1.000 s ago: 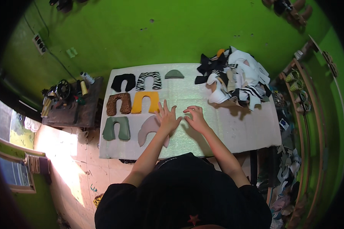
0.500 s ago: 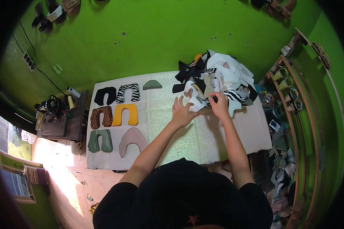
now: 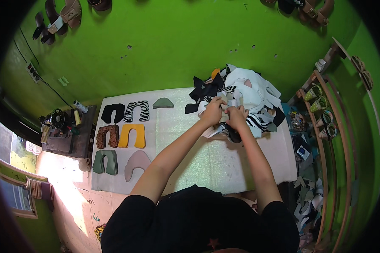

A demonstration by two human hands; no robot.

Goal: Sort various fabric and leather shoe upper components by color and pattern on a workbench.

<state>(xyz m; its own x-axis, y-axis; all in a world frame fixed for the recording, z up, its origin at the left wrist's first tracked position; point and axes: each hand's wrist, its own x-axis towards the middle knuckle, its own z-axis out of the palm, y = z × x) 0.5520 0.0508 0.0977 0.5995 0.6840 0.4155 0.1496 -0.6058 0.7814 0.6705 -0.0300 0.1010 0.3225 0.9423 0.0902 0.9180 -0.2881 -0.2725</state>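
Observation:
My left hand point(image 3: 213, 111) and my right hand point(image 3: 237, 118) work close together at the near edge of a heap of cut material scraps point(image 3: 254, 92). The heap is white, black, grey and zebra-striped. Bent fingers of my left hand grip pale scraps, with the fingertips partly hidden among them. My right hand is closed on a scrap in front of the heap; a dark piece point(image 3: 231, 135) hangs below it. Farther left lie stacked U-shaped pieces: black point(image 3: 107, 114), zebra-striped point(image 3: 138, 103), leopard-print point(image 3: 107, 130), yellow point(image 3: 132, 127), green point(image 3: 99, 161) and pink point(image 3: 137, 157).
A green half-moon piece point(image 3: 163, 103) lies behind them on the pale-covered table point(image 3: 185, 156). Left of the table stands a sewing machine point(image 3: 59, 122). To the right are a wooden rack point(image 3: 321, 139) with sandals and more scraps point(image 3: 309, 198) low down.
My left hand has gone from spread fingers to a bent grip farther into the heap. Scraps at the near edge have shifted, and a dark piece now shows under my right hand.

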